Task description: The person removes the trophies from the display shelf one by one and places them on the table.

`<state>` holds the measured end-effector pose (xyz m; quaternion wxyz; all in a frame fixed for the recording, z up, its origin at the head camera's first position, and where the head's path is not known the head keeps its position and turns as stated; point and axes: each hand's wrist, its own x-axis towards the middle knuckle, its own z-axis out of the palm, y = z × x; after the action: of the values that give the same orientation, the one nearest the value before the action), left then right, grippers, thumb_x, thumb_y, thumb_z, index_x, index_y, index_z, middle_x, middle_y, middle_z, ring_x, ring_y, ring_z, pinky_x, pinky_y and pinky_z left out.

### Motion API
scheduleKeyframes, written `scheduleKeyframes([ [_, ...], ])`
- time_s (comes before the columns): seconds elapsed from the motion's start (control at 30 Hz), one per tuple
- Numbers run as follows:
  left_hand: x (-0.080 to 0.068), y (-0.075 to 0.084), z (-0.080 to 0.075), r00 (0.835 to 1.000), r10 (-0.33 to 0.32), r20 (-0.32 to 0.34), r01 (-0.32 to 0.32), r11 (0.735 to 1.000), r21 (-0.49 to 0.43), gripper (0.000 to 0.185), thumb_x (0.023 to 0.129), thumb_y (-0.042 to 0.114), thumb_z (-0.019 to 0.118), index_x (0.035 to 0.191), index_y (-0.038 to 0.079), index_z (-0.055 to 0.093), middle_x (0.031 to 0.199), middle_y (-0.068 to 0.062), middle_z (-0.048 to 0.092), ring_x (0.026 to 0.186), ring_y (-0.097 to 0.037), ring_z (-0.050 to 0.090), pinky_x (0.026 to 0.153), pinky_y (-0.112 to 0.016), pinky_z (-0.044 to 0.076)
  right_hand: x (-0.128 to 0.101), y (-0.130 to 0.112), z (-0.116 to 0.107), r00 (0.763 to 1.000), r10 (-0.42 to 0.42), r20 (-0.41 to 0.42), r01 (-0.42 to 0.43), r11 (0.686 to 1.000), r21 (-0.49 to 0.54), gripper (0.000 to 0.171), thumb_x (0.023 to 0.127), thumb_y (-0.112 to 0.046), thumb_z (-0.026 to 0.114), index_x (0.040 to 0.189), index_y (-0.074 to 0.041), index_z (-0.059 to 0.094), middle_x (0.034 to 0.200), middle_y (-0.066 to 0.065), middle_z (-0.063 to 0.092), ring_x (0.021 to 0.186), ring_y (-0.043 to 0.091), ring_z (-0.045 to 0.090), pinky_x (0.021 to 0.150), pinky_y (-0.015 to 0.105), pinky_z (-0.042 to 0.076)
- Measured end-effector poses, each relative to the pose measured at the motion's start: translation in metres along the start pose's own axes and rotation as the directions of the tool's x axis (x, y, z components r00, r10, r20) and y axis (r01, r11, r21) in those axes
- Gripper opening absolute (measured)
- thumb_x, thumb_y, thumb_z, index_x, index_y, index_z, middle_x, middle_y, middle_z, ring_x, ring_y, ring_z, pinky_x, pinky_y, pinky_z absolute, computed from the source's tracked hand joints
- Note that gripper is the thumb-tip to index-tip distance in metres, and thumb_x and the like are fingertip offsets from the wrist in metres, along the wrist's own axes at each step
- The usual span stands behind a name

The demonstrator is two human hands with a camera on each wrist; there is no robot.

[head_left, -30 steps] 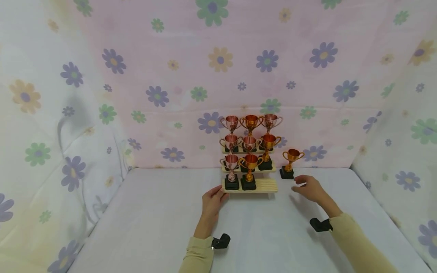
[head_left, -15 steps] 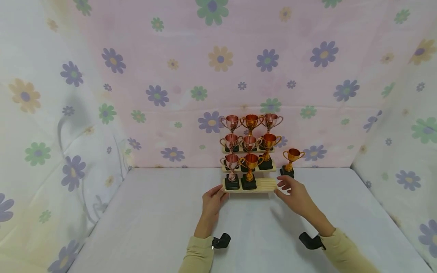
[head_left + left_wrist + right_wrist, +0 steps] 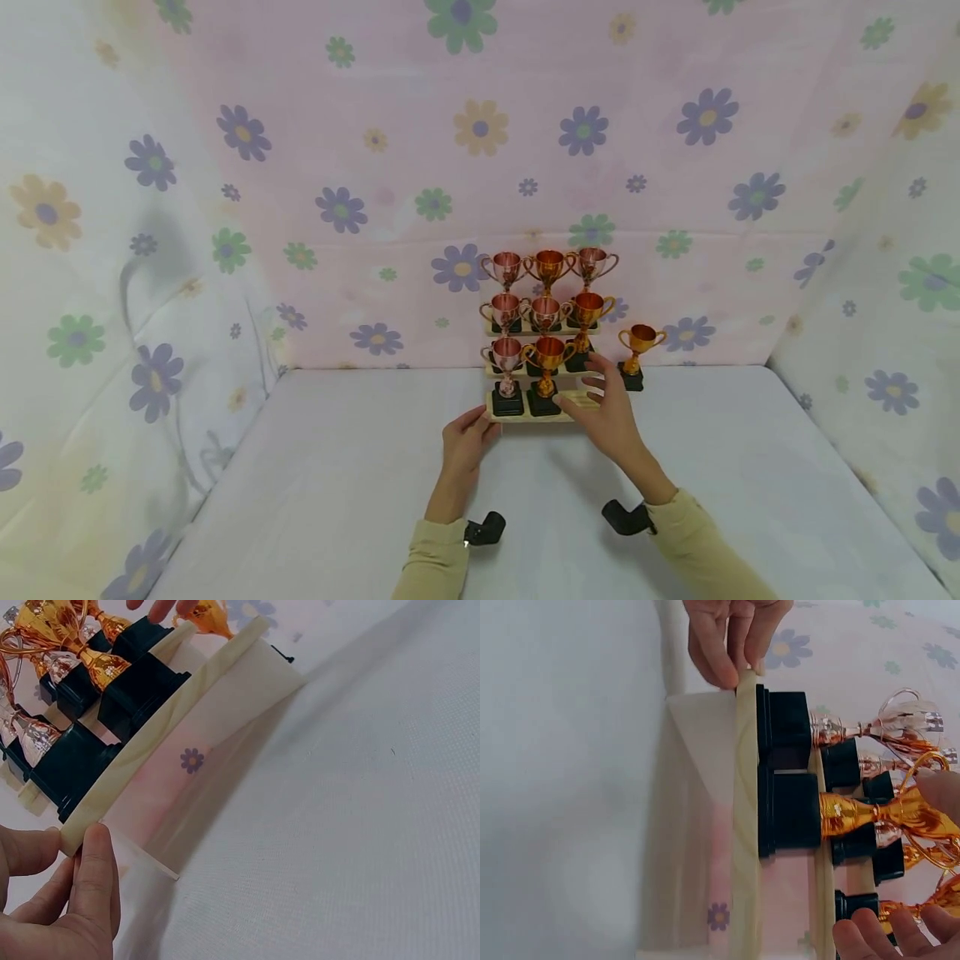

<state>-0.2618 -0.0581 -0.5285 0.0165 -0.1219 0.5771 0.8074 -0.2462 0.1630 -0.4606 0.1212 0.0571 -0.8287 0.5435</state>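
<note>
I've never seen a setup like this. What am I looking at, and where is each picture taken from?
No robot here: just a person's left hand and right hand. The wide picture comes from a head-worn camera, the two close ones from wrist cameras. On the white table, a stepped wooden rack bears eight trophies; a lone gold trophy stands to its right. The left hand pinches the rack's front left end. The right hand is open beside the front gold trophy, not gripping it; whether it touches is unclear.

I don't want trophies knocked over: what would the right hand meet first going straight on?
The right hand would probably meet the front gold trophy first, though the remaining gap is unclear.
</note>
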Motion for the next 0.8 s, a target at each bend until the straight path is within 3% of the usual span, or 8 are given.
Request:
scheduleKeyframes([
  [0.3,0.001,-0.002,-0.001,1.0,0.023,0.003,-0.023,1.0,-0.01,0.033,0.103,0.0,0.056,0.131,-0.017,0.055,0.124,-0.028,0.063,0.092,-0.013,0.067,0.087,-0.027,0.061,0.012,-0.003,0.022,0.999,0.0,-0.045,0.01,0.976,0.218,0.08,0.089,-0.01,0.079,0.153,-0.002,0.031,0.147,0.022,0.039,0.131,0.043,0.046,0.107,0.06,0.047],
  [0.53,-0.003,0.0,-0.001,0.999,0.044,-0.008,-0.044,0.999,0.014,0.032,0.102,-0.001,0.055,0.129,-0.018,0.056,0.122,-0.03,0.063,0.091,-0.013,0.067,0.084,-0.025,0.061,0.017,-0.003,0.035,0.998,0.002,-0.056,0.015,0.949,0.315,0.075,0.091,-0.007,0.076,0.152,-0.001,0.032,0.145,0.02,0.041,0.131,0.036,0.051,0.11,0.055,0.046],
  [0.67,-0.004,0.001,-0.002,0.999,0.041,-0.004,-0.041,0.999,0.011,0.032,0.103,0.0,0.055,0.13,-0.018,0.056,0.124,-0.031,0.062,0.092,-0.013,0.067,0.086,-0.027,0.061,0.019,-0.005,0.04,0.996,-0.015,-0.086,0.043,0.938,0.344,0.071,0.091,-0.003,0.076,0.148,0.002,0.035,0.141,0.02,0.045,0.128,0.036,0.054,0.103,0.035,0.054],
  [0.8,-0.004,0.002,-0.001,0.999,0.036,0.0,-0.036,0.999,0.007,0.034,0.103,0.001,0.055,0.131,-0.017,0.055,0.126,-0.031,0.061,0.094,-0.014,0.067,0.089,-0.029,0.061,0.022,-0.005,0.044,0.995,-0.024,-0.094,0.058,0.925,0.374,0.064,0.092,-0.003,0.074,0.144,0.004,0.038,0.137,0.02,0.048,0.125,0.036,0.055,0.092,0.014,0.052],
])
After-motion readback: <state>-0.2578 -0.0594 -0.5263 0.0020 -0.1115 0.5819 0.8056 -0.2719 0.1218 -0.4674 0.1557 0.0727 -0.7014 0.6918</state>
